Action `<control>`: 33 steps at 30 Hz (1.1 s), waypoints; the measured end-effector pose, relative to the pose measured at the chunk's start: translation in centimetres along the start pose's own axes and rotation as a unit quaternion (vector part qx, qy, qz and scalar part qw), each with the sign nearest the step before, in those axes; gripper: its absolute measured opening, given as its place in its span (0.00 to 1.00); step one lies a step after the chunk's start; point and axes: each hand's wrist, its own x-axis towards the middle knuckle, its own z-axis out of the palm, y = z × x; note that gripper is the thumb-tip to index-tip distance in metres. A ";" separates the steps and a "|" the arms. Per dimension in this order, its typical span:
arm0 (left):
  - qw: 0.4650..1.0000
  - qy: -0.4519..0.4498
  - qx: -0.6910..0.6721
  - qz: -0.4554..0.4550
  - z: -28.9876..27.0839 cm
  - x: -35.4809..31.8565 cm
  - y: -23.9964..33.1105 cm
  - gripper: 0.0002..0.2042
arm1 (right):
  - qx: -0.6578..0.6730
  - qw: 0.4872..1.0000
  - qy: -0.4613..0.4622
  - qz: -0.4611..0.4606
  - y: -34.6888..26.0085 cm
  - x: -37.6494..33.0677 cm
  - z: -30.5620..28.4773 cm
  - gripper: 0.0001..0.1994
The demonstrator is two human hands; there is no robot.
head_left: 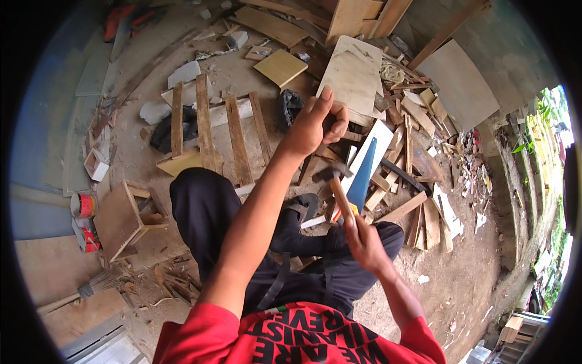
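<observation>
Right hand (364, 242) grips a brown-handled wooden, dark-metal hammer (340, 193); left hand (316, 126) curls, contents unclear. Likely hammering; next calls for aim.

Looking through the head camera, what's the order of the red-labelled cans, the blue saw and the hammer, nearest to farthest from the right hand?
1. Hammer: gripped in the right hand.
2. Blue saw: just ahead.
3. Red-labelled cans: far left.

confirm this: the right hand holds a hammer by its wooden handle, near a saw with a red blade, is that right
Not the colour: the head view shows a blue blade on the saw. The right hand does hold the hammer by its wooden handle, near that saw.
</observation>
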 end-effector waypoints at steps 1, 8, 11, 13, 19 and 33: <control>1.000 -0.011 -0.009 0.007 0.1 -0.5 -0.3 0.38 | 0.045 0.999 -0.004 0.021 0.1 -1.4 0.8 0.20; 0.999 -0.008 -0.027 -0.021 -0.9 0.1 -0.1 0.38 | 0.303 0.945 0.095 -0.074 -4.2 -0.5 -0.8 0.21; 1.000 -0.016 -0.016 -0.022 -1.2 -0.1 0.0 0.39 | 0.185 0.980 0.056 -0.036 -3.7 -0.8 -2.0 0.21; 0.999 -0.044 -0.027 -0.017 -1.8 -0.5 0.1 0.39 | 0.104 0.994 0.004 -0.044 -2.9 -1.2 -2.3 0.22; 0.999 -0.015 -0.029 -0.021 -2.8 -0.5 0.8 0.38 | 0.269 0.958 0.075 -0.065 -5.0 -2.4 -2.7 0.24; 0.998 -0.050 0.008 -0.036 0.1 -0.4 0.3 0.37 | 0.345 0.935 0.082 -0.002 -2.9 -1.9 -1.6 0.21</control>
